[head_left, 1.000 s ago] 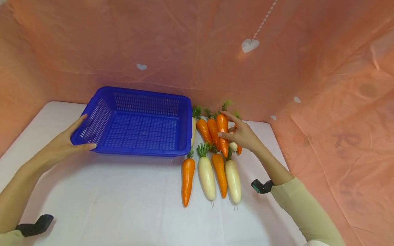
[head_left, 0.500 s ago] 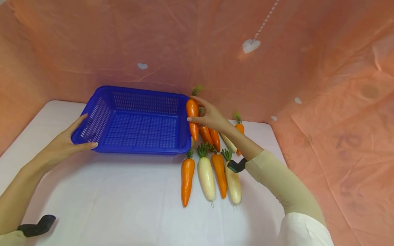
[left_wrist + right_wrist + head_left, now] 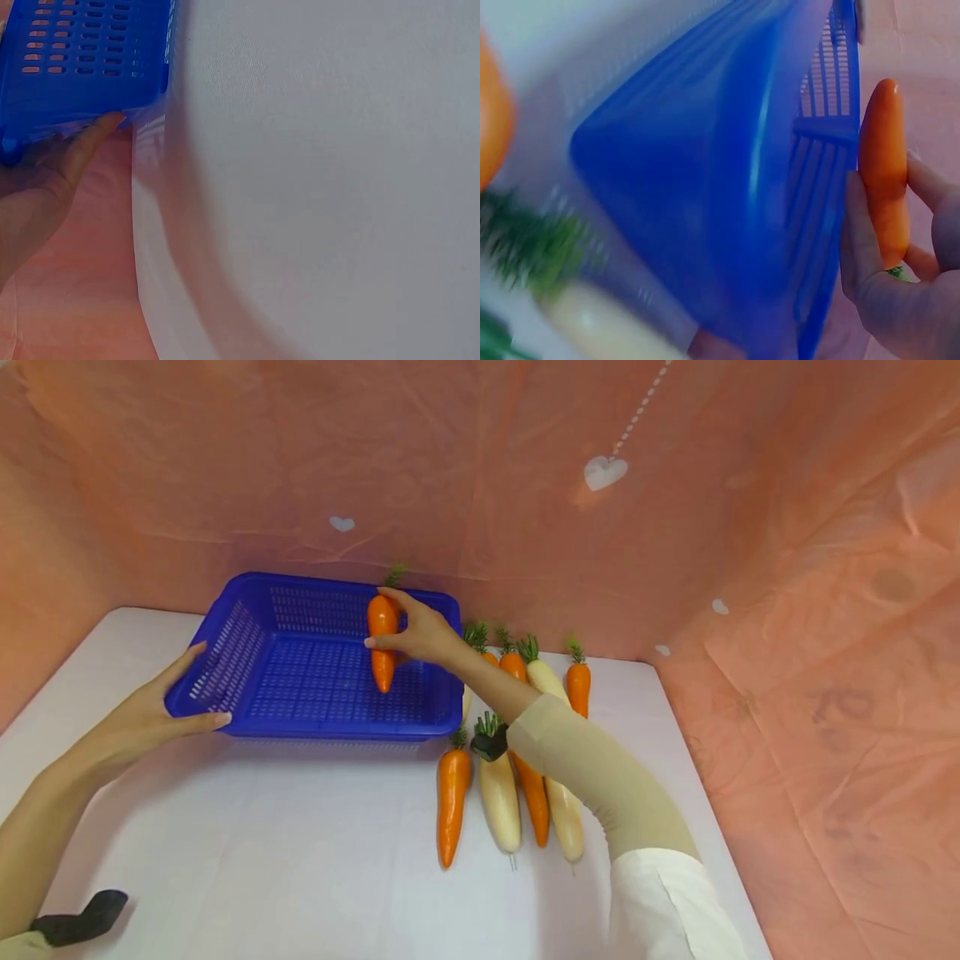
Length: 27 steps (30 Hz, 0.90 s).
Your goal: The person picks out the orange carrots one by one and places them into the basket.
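My right hand pinches an orange carrot between thumb and fingers, over the inside of a blue plastic basket. The carrot's tip points toward me and its green top sticks out at the far end. In the right wrist view the carrot lies between the fingers, beyond the blurred basket wall. At the basket's left end my left hand grips the rim, thumb along the front corner. The left wrist view shows that thumb against the basket; the other fingers are mostly hidden.
Right of the basket, a front row holds a carrot and a white radish, with more alongside. Behind them lie several more, including a carrot, partly hidden by my right arm. An orange cloth wall borders the white tabletop.
My right hand has carried the carrot leftward from the back group, across the basket's right rim, to over its inside. The left hand and the basket stay almost where they were.
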Each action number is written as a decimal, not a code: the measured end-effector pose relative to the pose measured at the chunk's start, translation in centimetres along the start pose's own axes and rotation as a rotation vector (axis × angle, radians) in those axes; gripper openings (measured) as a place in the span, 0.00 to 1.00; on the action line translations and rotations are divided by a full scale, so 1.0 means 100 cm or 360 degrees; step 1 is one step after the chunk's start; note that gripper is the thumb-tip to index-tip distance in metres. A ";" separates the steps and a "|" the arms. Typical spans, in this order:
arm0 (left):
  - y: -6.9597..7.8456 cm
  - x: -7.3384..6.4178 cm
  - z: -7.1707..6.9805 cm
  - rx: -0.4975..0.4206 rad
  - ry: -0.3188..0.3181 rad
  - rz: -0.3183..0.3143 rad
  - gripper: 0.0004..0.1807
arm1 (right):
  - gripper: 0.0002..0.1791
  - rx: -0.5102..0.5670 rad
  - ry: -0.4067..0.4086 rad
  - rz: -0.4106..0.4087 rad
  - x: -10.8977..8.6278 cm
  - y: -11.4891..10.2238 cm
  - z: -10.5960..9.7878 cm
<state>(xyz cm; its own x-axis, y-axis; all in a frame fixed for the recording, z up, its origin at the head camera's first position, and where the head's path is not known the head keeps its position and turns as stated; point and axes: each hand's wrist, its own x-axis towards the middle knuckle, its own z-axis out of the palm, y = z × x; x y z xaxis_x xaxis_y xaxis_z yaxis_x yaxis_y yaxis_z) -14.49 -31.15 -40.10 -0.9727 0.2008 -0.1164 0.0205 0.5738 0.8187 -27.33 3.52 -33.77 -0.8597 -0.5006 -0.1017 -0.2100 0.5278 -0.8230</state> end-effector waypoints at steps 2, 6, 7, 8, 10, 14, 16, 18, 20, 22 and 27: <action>-0.001 0.000 0.000 -0.0010 0.0000 0.0014 0.58 | 0.50 0.0026 -0.0019 0.0026 0.008 -0.005 0.011; -0.004 0.000 0.001 -0.0020 0.0002 0.0035 0.58 | 0.51 0.0079 -0.0029 0.0070 0.022 -0.013 0.033; -0.004 -0.001 0.000 -0.0031 0.0006 0.0032 0.58 | 0.51 0.0063 -0.0021 0.0083 0.025 -0.015 0.038; -0.004 -0.001 0.001 -0.0048 0.0008 0.0034 0.58 | 0.51 0.0060 -0.0009 0.0093 0.029 -0.016 0.044; -0.004 -0.002 0.002 -0.0080 0.0014 0.0038 0.58 | 0.50 0.0047 0.0011 0.0111 0.035 -0.019 0.056; -0.005 -0.003 0.003 -0.0102 0.0008 0.0020 0.58 | 0.49 0.0038 0.0042 0.0151 0.045 -0.028 0.081; -0.004 -0.003 0.002 -0.0078 -0.0007 0.0002 0.58 | 0.49 0.0051 0.0046 0.0180 0.050 -0.033 0.093; -0.003 -0.002 0.001 -0.0068 -0.0025 -0.0015 0.58 | 0.49 0.0047 0.0053 0.0214 0.055 -0.036 0.104; -0.003 -0.001 0.000 -0.0065 -0.0037 -0.0025 0.57 | 0.50 0.0057 0.0066 0.0244 0.060 -0.039 0.114; -0.002 0.000 0.001 -0.0093 -0.0048 -0.0033 0.57 | 0.50 0.0083 0.0080 0.0272 0.064 -0.040 0.123; -0.001 0.000 0.001 -0.0111 -0.0051 -0.0054 0.57 | 0.50 0.0013 0.0104 0.0313 0.073 -0.043 0.140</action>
<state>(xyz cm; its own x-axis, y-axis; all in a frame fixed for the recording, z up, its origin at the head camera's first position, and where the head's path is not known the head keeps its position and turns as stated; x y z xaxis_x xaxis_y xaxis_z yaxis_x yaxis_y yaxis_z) -14.46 -31.13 -40.23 -0.9647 0.2078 -0.1618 -0.0298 0.5243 0.8510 -26.16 -11.99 -38.82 -0.9121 -0.3430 -0.2246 -0.0316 0.6050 -0.7956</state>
